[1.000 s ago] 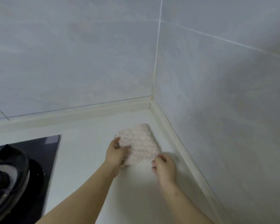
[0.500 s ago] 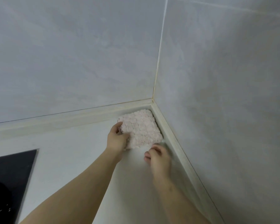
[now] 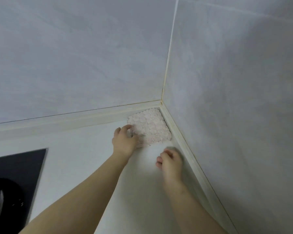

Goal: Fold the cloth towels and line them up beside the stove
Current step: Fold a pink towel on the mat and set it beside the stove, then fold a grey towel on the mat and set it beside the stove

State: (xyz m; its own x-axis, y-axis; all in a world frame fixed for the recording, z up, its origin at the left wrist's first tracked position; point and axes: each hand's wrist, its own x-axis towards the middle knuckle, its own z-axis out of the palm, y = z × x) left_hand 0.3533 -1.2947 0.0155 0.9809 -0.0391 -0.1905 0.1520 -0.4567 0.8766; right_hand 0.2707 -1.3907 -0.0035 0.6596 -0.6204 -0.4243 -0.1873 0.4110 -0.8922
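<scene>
Pushed into the corner (image 3: 161,105) since earlier, folded towel (image 3: 149,127) lies flat; left grip (image 3: 123,141) curls over its edge, right grip (image 3: 170,162) slack, empty. Keep edges square.

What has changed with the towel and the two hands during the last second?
The folded towel slid away from the person across the counter into the corner, where it now lies against the wall trim on two sides. The right hand came off it and drew back. The left hand still holds the towel's left edge. The stove stays at the left.
</scene>
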